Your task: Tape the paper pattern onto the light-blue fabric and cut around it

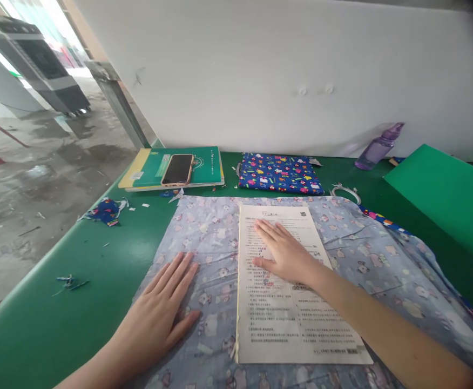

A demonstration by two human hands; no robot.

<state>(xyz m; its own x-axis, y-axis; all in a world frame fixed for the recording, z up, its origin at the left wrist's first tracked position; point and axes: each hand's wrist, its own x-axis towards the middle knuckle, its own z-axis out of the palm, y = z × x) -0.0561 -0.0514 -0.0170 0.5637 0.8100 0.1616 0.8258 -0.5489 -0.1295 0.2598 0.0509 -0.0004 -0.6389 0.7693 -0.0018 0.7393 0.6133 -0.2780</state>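
A printed booklet (272, 329) with written marks lies on a grey-blue patterned cloth (208, 232). The cloth is spread over the green table, wrong side up by its faded print. My right hand (283, 251) rests flat on the upper part of the booklet, fingers stretched and the thumb apart. To the left of the booklet, my left hand (169, 308) lies flat on the cloth with its fingers spread. Behind the cloth sits a flat item in blue patterned fabric (281, 174).
A phone (178, 169) lies on green books (208, 162) at the back left. A roll of tape (345, 192), a purple spray bottle (378, 147) and a green board (443, 200) are toward the right. Fabric scraps (106, 209) and threads (70, 282) lie on the left. A white panel (269, 70) rises behind.
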